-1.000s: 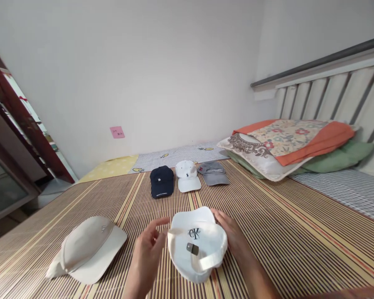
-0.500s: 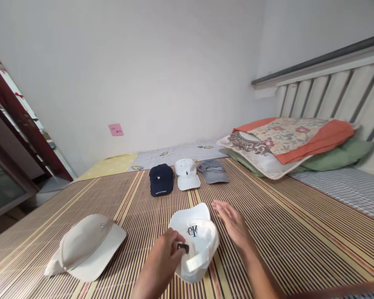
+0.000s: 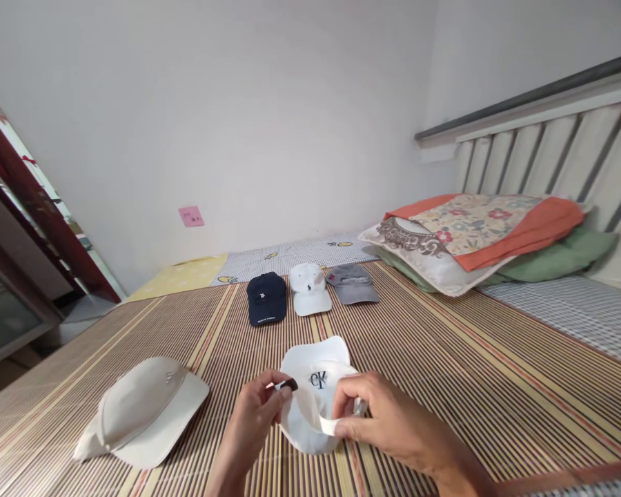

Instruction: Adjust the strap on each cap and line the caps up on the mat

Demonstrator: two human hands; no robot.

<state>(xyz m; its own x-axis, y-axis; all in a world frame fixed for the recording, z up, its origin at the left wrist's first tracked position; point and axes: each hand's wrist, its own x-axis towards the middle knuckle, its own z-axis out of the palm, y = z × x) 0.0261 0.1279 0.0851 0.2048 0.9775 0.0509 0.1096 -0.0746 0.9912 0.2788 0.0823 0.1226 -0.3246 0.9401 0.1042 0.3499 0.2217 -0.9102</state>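
A white baseball cap [image 3: 314,357] with dark "CK" lettering lies on the striped mat in front of me, its brim facing away. My left hand [image 3: 256,407] pinches a small dark buckle [image 3: 288,385] at the cap's left side. My right hand [image 3: 377,417] is closed on the white strap [image 3: 327,424] at the cap's back right. Left of my hands rests a beige cap [image 3: 145,407], brim toward the right.
Behind the white cap stand a navy cap [image 3: 267,298], another white cap [image 3: 310,290] and a grey cap [image 3: 352,284] in a row. Pillows [image 3: 470,241] lie at the right by the white bed rail [image 3: 548,166]. The striped mat [image 3: 445,359] covers the bed.
My right hand has come in from beside the cap and taken hold of the strap. My left hand has shifted left and up a little with the buckle.
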